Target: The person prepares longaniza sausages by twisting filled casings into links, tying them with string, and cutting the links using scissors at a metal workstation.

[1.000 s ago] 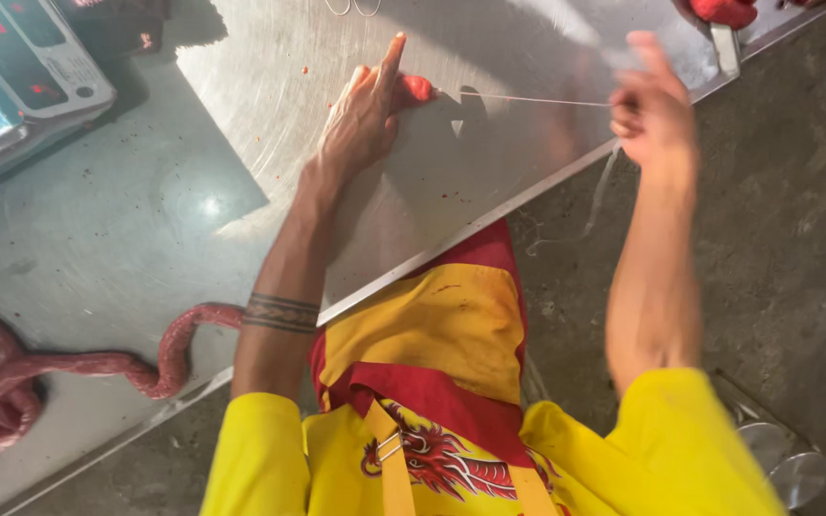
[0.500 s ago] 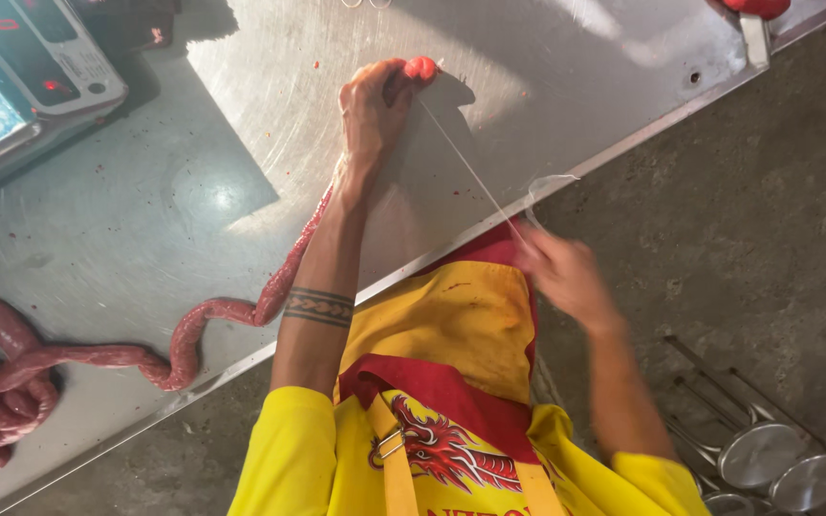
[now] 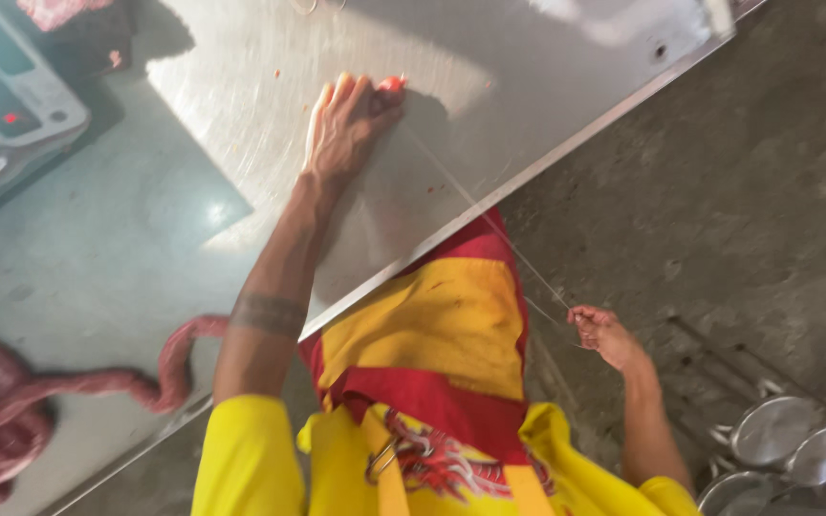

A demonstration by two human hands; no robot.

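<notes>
Sausage end (image 3: 391,84) mostly hidden under left hand (image 3: 341,129). Coiled sausage (image 3: 11,420) cut by left edge. Scale (image 3: 7,105) cropped. String (image 3: 489,225) partly too thin to trace. Metal lids (image 3: 795,440) blurred.

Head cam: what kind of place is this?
Probably a butcher's or sausage-making workroom: a steel table carrying a long raw sausage, a weighing scale at its far corner, and string stretched between the left hand and right hand.

Yellow short sleeves (image 3: 241,449), a yellow-and-red apron (image 3: 432,334) with a red dragon-like emblem, and a dark banded tattoo (image 3: 268,313) around the left forearm; both hands bare.
</notes>
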